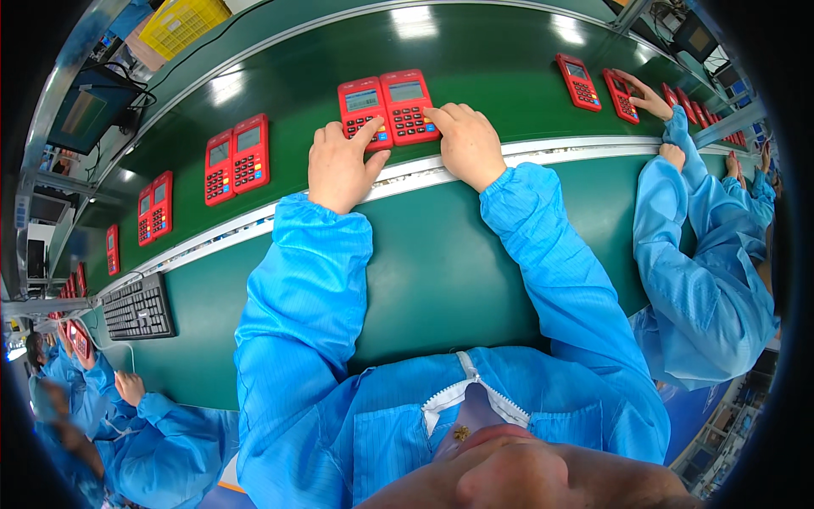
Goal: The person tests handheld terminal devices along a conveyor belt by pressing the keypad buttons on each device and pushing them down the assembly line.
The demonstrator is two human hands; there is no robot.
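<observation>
Two red card payment terminals with grey screens and dark keypads lie side by side on the green belt ahead of me. My left hand (346, 165) is open at the near edge of the left terminal (362, 97), its index finger over the lower keys and its thumb held apart. On the right terminal (407, 106), the outstretched index finger of my right hand (468, 144) touches the right side by the keypad. The other fingers of that hand are bent and hold nothing. Both screens are lit, too small to read.
More red terminals (236, 159) lie in pairs to the left, and others (578, 82) to the right. A black keyboard (138, 307) rests on the near ledge at left. Co-workers in blue sleeves (678, 254) sit on both sides; one hand (649, 97) at right touches a terminal.
</observation>
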